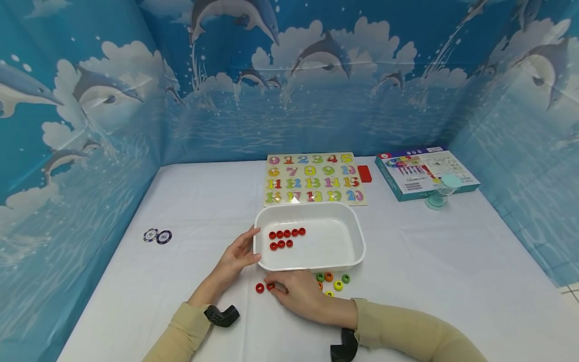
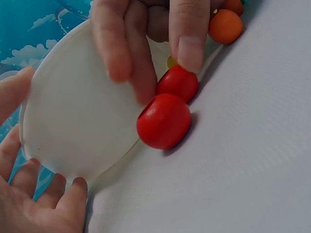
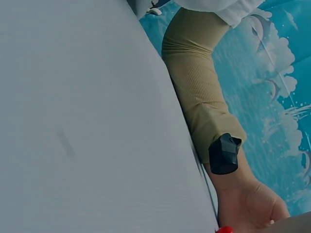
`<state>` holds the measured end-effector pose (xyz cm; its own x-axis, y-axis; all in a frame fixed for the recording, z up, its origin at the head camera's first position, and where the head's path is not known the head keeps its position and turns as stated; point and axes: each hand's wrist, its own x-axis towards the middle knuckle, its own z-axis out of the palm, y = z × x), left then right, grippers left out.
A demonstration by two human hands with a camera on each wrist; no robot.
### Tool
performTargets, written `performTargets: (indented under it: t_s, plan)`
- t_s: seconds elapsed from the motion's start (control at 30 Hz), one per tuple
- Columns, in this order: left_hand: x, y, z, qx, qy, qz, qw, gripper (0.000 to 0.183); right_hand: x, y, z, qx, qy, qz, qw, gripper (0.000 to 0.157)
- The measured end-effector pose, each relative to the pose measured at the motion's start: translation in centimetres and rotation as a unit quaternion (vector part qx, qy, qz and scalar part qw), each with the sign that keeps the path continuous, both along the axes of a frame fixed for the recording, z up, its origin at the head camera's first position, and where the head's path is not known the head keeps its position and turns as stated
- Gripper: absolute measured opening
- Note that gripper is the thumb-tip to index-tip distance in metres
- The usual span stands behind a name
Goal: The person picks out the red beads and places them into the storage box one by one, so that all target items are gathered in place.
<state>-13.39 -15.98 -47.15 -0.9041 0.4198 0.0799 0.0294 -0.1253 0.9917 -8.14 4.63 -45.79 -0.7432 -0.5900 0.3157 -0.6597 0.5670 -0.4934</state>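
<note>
A white tray (image 1: 312, 264) lies in the middle of the table. My left hand (image 1: 237, 254) grips its left end, with thumb and fingers spread along the wall. Inside the tray are red beads (image 1: 287, 234), in a longer row and a shorter row of three. In front of the tray, my right hand (image 1: 303, 296) pinches a red bead (image 2: 181, 85) between thumb and fingers. Another red bead (image 2: 164, 121) sits just left of it on the cloth. In the right wrist view, my left hand (image 3: 250, 208) shows, with a red bead (image 3: 225, 229) at the bottom edge.
Green, orange and yellow beads (image 1: 338, 285) lie right of my right hand, some partly covered. Behind the tray are a number board (image 1: 312, 178) and a red block (image 1: 364, 174). A box (image 1: 425, 171) and sand timer (image 1: 443, 192) stand back right; two chips (image 1: 164, 237) lie left.
</note>
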Motion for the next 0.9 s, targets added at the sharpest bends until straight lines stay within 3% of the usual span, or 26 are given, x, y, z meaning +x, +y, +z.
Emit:
performTargets:
  t_s: [0.2,0.4,0.53,0.7,0.8,0.9]
  plan:
    - [0.2,0.2,0.4,-0.012,-0.016,0.008,0.9998,0.062,0.5,1.5,1.2,-0.011,-0.031,0.024,0.999,0.017]
    - [0.7,0.5,1.8,-0.025,-0.015,0.007,0.9995,0.062,-0.3,4.1,5.1,-0.068,-0.079,0.084,0.991,0.022]
    - [0.9,0.7,2.1,-0.033,-0.016,0.011,0.9993,0.063,-2.7,5.8,7.9,-0.091,-0.06,0.127,0.986,0.023]
    - [0.5,0.4,0.8,-0.018,-0.017,0.012,0.9996,0.063,-6.5,7.0,10.7,-0.07,-0.066,0.155,0.983,0.024]
    - [0.4,0.3,0.1,-0.013,-0.01,0.013,0.9998,0.062,-9.0,7.1,11.1,-0.044,-0.101,0.162,0.981,0.024]
    - [0.3,0.3,-0.3,-0.014,-0.003,0.015,0.9998,0.062,-11.2,6.8,10.4,-0.021,-0.142,0.169,0.975,0.024]
